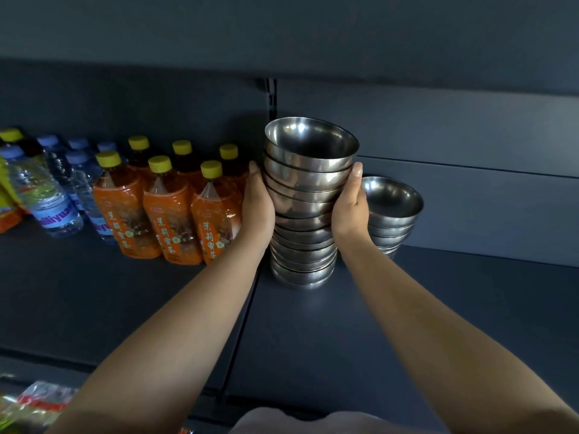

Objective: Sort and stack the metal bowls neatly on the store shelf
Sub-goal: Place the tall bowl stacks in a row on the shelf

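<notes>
While both hands work, head view: tall stack (305, 214) of metal bowls stands on the shelf (313, 324), leaning slightly.
Left hand (258, 202): clasps the stack's left side.
Right hand (351, 205): clasps its right side.
Short stack (391, 214): just right, a little farther back.
Progress: bowls nested in two piles; merging or straightening likely remains.
Left: tea bottles (169, 208).

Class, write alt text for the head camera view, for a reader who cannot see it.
Two hands, left hand and right hand, hold either side of a tall stack of metal bowls standing on a dark store shelf. A shorter stack of bowls stands to its right, and orange tea bottles and water bottles to its left.
</notes>
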Action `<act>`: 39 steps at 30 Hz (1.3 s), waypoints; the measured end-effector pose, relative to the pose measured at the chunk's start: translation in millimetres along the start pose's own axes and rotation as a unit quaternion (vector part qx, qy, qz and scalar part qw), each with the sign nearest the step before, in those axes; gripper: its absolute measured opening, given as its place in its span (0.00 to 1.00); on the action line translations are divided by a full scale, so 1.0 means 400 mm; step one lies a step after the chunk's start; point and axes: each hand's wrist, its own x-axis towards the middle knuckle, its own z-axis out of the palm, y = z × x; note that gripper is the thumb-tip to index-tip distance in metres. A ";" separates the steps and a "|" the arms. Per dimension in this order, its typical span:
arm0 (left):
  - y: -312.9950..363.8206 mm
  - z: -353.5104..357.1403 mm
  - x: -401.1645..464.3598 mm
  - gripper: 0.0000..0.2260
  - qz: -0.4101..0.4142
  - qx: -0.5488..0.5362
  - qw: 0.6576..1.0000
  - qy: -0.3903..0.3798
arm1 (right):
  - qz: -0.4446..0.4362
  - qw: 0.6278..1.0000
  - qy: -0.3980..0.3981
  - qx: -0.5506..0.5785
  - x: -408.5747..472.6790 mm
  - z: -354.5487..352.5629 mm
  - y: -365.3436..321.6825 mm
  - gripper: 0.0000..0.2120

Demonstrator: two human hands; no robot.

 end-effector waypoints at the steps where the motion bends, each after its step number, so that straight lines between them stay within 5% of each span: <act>1: 0.001 0.001 0.000 0.28 -0.006 0.003 1.000 0.004 | -0.003 1.000 -0.004 -0.003 0.001 0.002 -0.004 0.28; 7: 0.023 0.012 -0.007 0.50 -0.053 -0.007 0.997 0.053 | -0.008 1.000 -0.012 0.006 0.002 -0.003 -0.036 0.31; 15: 0.008 0.017 -0.024 0.26 0.017 0.083 0.995 0.062 | -0.023 0.999 -0.020 -0.028 0.005 -0.023 -0.042 0.27; 29: 0.026 -0.001 -0.054 0.24 -0.013 0.026 1.000 -0.008 | -0.030 0.998 -0.021 -0.042 -0.008 -0.008 -0.016 0.27; 39: 0.058 0.009 -0.058 0.24 0.012 0.033 0.999 -0.008 | -0.064 0.994 -0.053 -0.069 -0.002 -0.010 -0.029 0.36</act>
